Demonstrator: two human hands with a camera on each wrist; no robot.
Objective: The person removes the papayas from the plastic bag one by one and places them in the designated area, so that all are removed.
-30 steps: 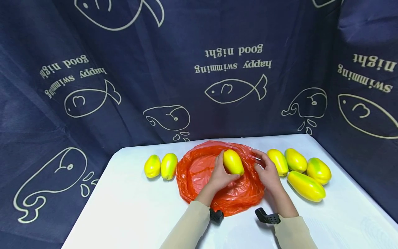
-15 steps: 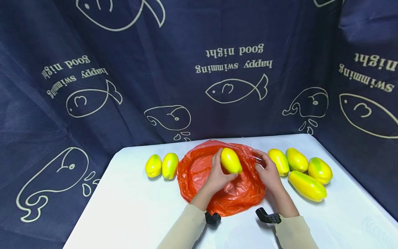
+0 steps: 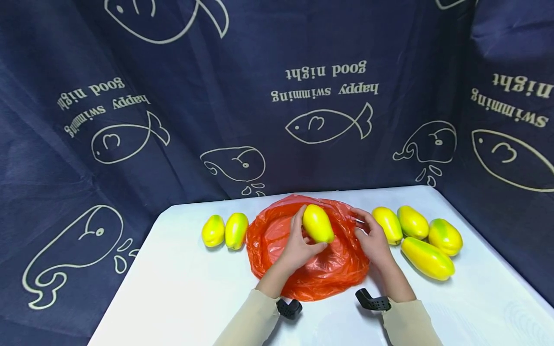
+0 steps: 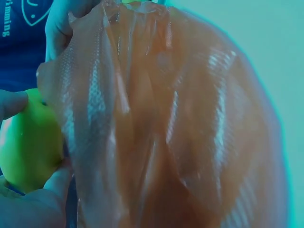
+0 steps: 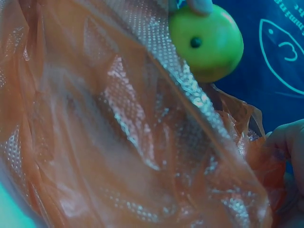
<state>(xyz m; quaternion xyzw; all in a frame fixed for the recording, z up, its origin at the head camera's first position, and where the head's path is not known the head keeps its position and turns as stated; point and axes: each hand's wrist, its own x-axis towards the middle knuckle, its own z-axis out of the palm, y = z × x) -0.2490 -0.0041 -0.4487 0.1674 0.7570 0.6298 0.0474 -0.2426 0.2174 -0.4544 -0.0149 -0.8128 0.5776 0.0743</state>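
Observation:
A yellow papaya [image 3: 318,224] with a green tinge is held by my left hand [image 3: 295,247], thumb at its near end and fingers along its left side. It overlaps the mouth of the red plastic bag [image 3: 256,247] in the head view. My right hand [image 3: 375,242] pinches the right rim of that bag, fingers over its edge. In the left wrist view the bag wall [image 4: 190,118] fills most of the picture, with the papaya [image 4: 31,142] at the left. The right wrist view shows the papaya's dark-dotted end [image 5: 209,45] above the bag edge.
Two papayas [image 3: 235,231] lie left of the bag on the white table [image 3: 173,288]. Several more [image 3: 427,258] are grouped to its right. A dark blue curtain [image 3: 242,105] with fish drawings hangs behind and at both sides.
My left hand has shifted a little left and upward with the papaya. The right hand stays at the bag's rim, and the other papayas have not moved.

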